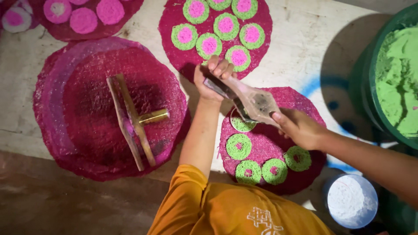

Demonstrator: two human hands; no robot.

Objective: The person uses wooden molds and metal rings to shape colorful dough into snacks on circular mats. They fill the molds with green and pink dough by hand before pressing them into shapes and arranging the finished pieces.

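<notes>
Tool: flat paddle-shaped scraper (254,102), brownish, smeared w/ residue, wide blade end narrowing to a dark handle; held low over the near disc, blade edge down by the topmost ring
Left hand (213,76): closed round the handle end of the scraper, knuckles up, fingers wrapped tight
Right hand (300,128): thumb + fingers pinching the wide blade end from the side; arm comes in from the right
Near disc (272,143): round magenta mat, rough netted texture, lying flat on the floor between the forearms, part hidden by the hands
Green rings (238,146): five seen on the disc, grainy green w/ magenta centres; topmost one paler, half under the blade
Handling, scraper: prob. stiff + light, looks slick w/ paste; best held at both ends as now, handle + blade shoulder
Handling, disc: prob. thin, floppy, fragile when damp; rings look soft + crumbly, likely to smear if pressed; lift by the bare rim, not across the rings
Far disc (215,30): same magenta mat, rings already filled pink in the middle, just beyond the left hand
Stack (111,106): pile of plain magenta discs to the left, wooden T-shaped tool w/ brass-coloured handle (137,119) resting on top
Green tub (394,76): at right edge, full of green powder or paste
White bowl (352,201): near the right elbow, white powder inside
Floor (296,48): pale, stained, blue paint marks by the tub
</notes>
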